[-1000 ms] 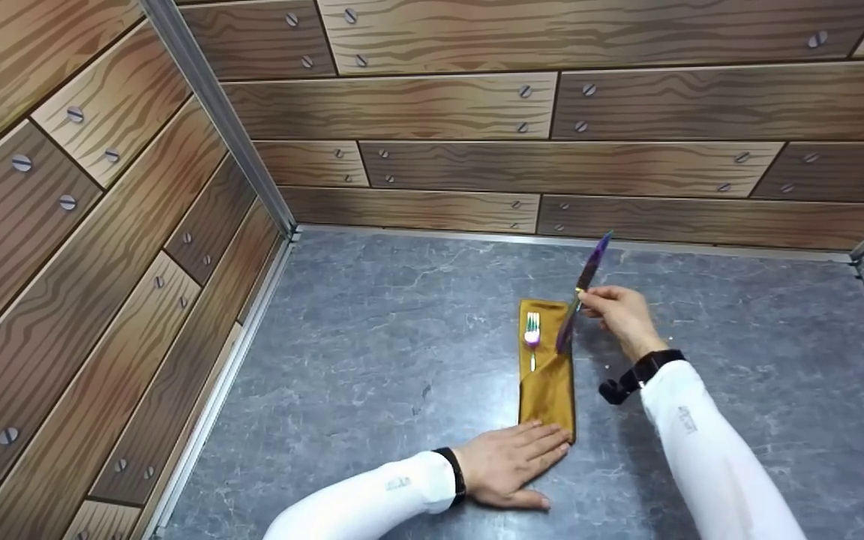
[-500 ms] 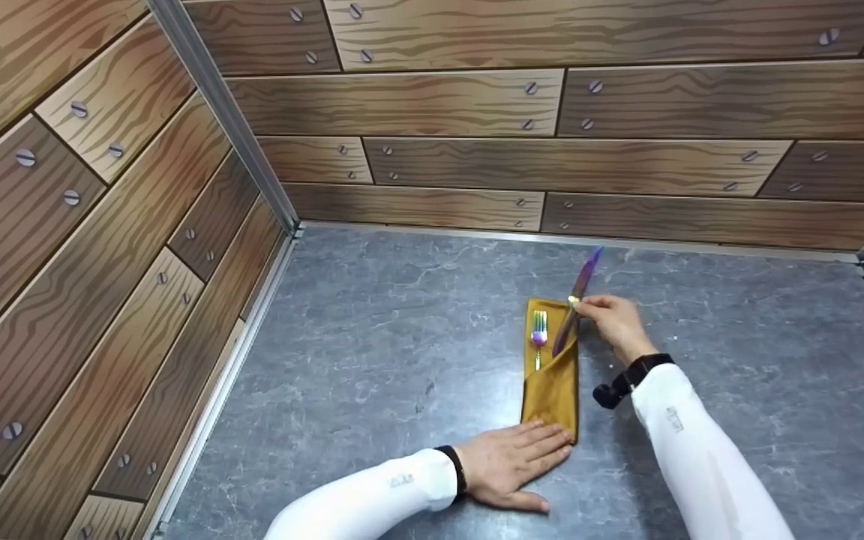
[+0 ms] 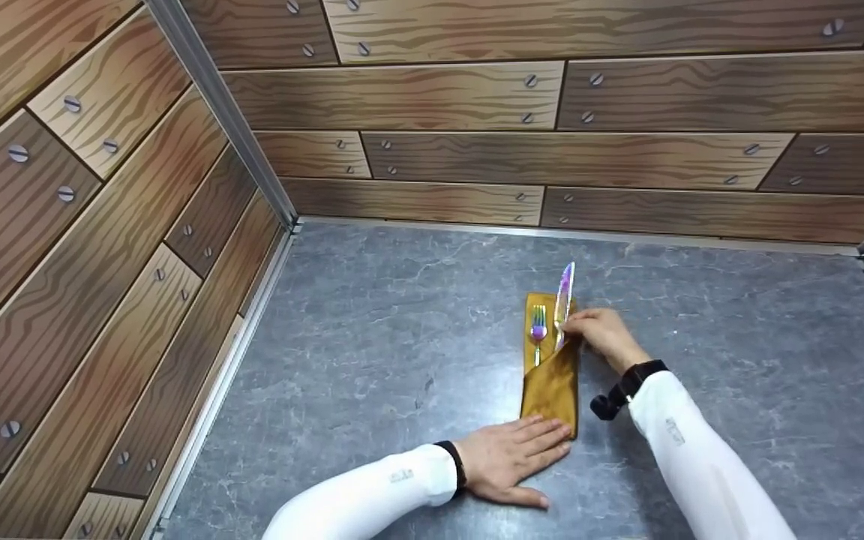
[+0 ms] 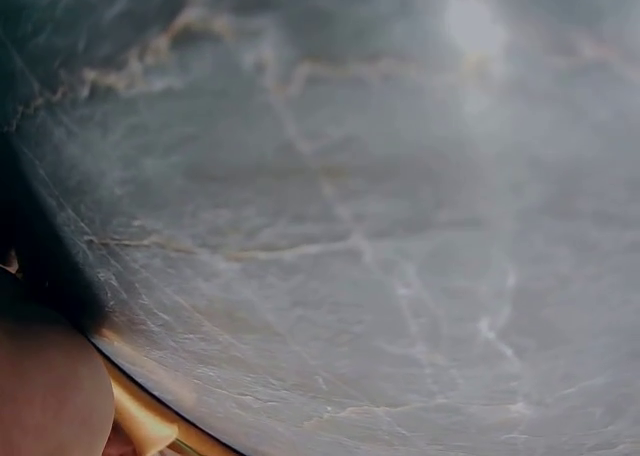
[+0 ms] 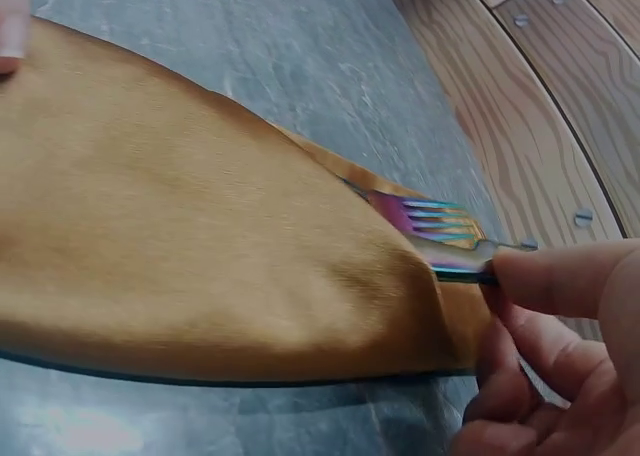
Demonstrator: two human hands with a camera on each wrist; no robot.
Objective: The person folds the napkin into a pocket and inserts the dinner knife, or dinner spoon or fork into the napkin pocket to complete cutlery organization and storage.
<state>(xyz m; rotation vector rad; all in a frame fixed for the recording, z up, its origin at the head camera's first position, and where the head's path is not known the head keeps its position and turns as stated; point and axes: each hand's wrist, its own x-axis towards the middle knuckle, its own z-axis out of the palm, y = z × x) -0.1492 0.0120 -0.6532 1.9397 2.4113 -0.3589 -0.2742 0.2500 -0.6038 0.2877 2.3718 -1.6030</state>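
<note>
A folded gold napkin [image 3: 554, 390] lies lengthwise on the grey surface, its slanted fold making a pocket. The tines of a rainbow-tinted fork [image 3: 538, 328] show above that fold, on the left. To its right, a rainbow-tinted knife [image 3: 565, 289] points blade away, its handle end hidden inside the pocket. My right hand [image 3: 603, 336] pinches the knife between thumb and fingers near the pocket's mouth; the right wrist view shows this grip close up on the knife [image 5: 460, 274]. Flat, with fingers straight, my left hand [image 3: 511, 461] presses on the napkin's near end.
Wood-patterned panels [image 3: 432, 157] rise behind the grey marbled tabletop [image 3: 372, 337] and along its left side. A metal strip [image 3: 417, 226] runs along the foot of the back wall. The left wrist view holds mostly tabletop.
My right hand has moved the knife left and toward me, sliding its handle deeper into the napkin pocket. The knife now lies closer to the fork. My left hand stays in place.
</note>
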